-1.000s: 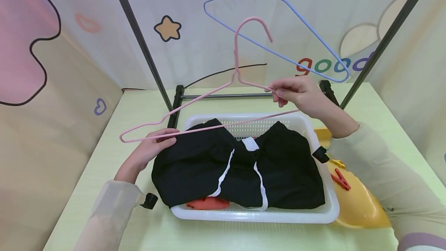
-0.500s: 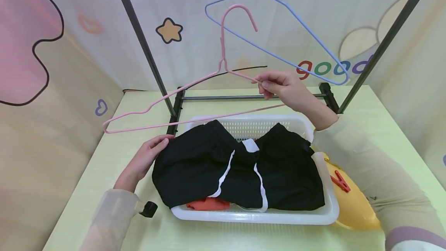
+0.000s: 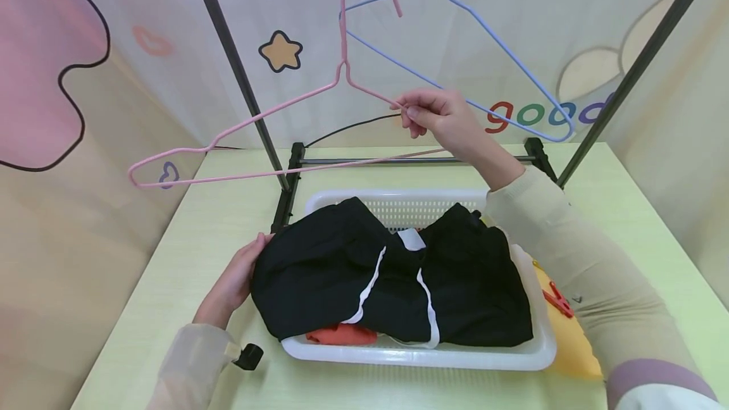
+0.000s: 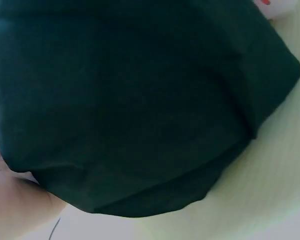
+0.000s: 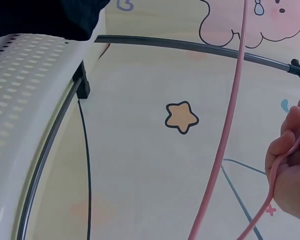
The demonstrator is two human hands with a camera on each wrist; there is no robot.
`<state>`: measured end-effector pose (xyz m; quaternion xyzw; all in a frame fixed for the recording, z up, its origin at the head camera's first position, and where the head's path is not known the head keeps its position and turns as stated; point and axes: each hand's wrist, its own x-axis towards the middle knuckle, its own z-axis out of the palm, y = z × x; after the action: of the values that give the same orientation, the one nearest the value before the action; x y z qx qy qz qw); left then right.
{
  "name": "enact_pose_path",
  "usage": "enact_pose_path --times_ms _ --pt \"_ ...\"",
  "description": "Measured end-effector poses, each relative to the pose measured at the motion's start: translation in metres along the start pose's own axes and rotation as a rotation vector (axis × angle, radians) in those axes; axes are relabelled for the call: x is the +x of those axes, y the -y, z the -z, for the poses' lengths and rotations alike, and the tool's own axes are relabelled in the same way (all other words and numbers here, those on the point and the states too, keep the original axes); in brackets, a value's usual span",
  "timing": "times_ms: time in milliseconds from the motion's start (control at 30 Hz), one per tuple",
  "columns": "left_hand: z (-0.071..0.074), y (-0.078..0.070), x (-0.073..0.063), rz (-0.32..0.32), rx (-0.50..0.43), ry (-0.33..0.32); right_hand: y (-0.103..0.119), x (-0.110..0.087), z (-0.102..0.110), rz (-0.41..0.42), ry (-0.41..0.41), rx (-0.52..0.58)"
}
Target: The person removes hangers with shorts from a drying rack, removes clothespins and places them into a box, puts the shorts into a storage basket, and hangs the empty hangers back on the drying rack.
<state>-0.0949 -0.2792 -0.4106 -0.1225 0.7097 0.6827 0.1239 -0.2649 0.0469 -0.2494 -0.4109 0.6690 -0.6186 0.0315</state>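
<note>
My right hand (image 3: 441,122) pinches one arm of a pink clothes hanger (image 3: 276,108) and holds it up above the basket, hook upward. In the right wrist view, curled fingers (image 5: 292,127) meet the pink hanger's thin wire. A black garment (image 3: 319,258) with white trim and a white label lies folded over a white perforated basket (image 3: 410,359). My left hand (image 3: 230,286) rests against the garment's left edge, its fingertips partly hidden by the cloth. Dark cloth (image 4: 140,110) fills most of the left wrist view.
A blue hanger (image 3: 507,49) hangs behind, between the dark poles (image 3: 233,62) of a rack. Red cloth (image 3: 342,334) shows under the black garment. To the basket's right lies a yellow tray (image 3: 569,353) with a red clip (image 3: 558,299) on it.
My right hand has carried the pink hanger up and to the left. My left hand, at first under the hanger's left end, has shifted slightly down and left along the garment's edge.
</note>
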Motion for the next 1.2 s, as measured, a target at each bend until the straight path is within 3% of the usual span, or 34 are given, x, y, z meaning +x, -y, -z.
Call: enact_pose_path --times_ms 367,633,900,1200 --pt "-0.007 0.018 -0.001 0.067 -0.123 -0.021 0.008 0.028 -0.007 -0.026 -0.034 0.114" --pt "-0.011 0.025 -0.003 0.104 -0.204 -0.065 0.02 0.05 -0.01 0.01 -0.052 0.175" --pt "-0.016 0.03 -0.005 0.145 -0.255 -0.086 0.03 0.071 -0.012 -0.005 -0.062 0.19" --pt "-0.02 0.037 -0.006 0.145 -0.311 -0.09 0.039 0.089 -0.008 -0.045 -0.086 0.155"
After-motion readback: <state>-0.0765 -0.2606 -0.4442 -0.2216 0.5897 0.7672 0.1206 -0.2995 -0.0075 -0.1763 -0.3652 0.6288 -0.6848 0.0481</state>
